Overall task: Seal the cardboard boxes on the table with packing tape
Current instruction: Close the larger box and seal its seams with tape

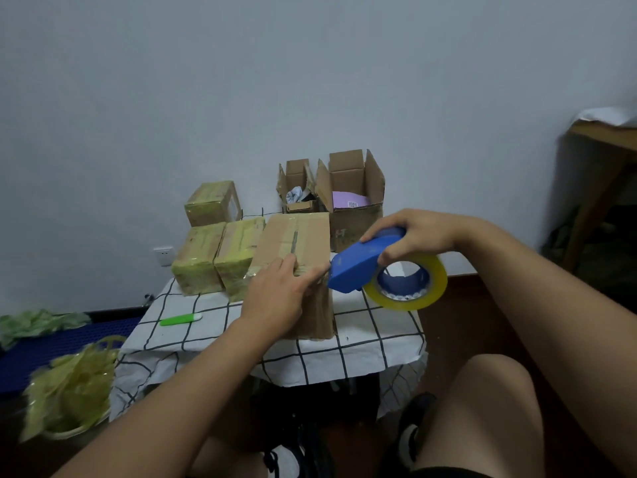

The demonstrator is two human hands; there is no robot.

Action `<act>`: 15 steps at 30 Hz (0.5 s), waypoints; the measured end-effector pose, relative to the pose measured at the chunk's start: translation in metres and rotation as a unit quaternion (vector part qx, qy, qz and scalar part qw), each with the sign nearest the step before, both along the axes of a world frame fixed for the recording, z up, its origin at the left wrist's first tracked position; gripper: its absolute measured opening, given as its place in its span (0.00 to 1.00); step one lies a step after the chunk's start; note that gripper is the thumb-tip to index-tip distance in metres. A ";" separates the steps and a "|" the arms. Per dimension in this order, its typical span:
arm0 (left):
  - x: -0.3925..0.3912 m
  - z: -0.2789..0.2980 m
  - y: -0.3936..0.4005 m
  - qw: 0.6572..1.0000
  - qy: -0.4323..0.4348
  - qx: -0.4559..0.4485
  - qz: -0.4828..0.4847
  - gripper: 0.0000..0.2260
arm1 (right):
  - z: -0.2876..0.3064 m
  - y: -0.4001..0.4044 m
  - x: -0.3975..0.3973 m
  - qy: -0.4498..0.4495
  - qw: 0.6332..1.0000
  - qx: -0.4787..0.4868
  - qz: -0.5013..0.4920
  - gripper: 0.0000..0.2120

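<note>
Head view: tape dispenser [358, 263] in right hand's [418, 236] grip touches box [293, 250].

Room was pretty bare: a plain pale bluish-grey wall [213, 81] took up most of the view, with a white power socket [163, 255] low down on the left. Floor [458, 326] was dark reddish-brown, kinda dim. A wooden table or desk [599, 174] stood off at the right edge against the wall, partly cut off. Blue ribbed mat thing [51, 346] lay low on the left. Lighting was soft and flat, with no visible window.
</note>
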State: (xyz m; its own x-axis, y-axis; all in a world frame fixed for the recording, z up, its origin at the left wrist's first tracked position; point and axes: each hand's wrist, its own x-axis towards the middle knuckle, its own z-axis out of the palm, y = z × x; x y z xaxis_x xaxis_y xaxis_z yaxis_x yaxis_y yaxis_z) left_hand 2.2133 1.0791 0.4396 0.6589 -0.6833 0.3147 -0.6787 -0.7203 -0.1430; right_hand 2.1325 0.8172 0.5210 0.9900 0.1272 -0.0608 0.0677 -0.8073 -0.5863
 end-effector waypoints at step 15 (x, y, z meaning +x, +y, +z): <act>-0.007 0.013 0.003 1.000 0.018 0.017 -0.006 0.30 | -0.001 0.030 0.011 0.065 0.951 -0.301 -0.017 0.26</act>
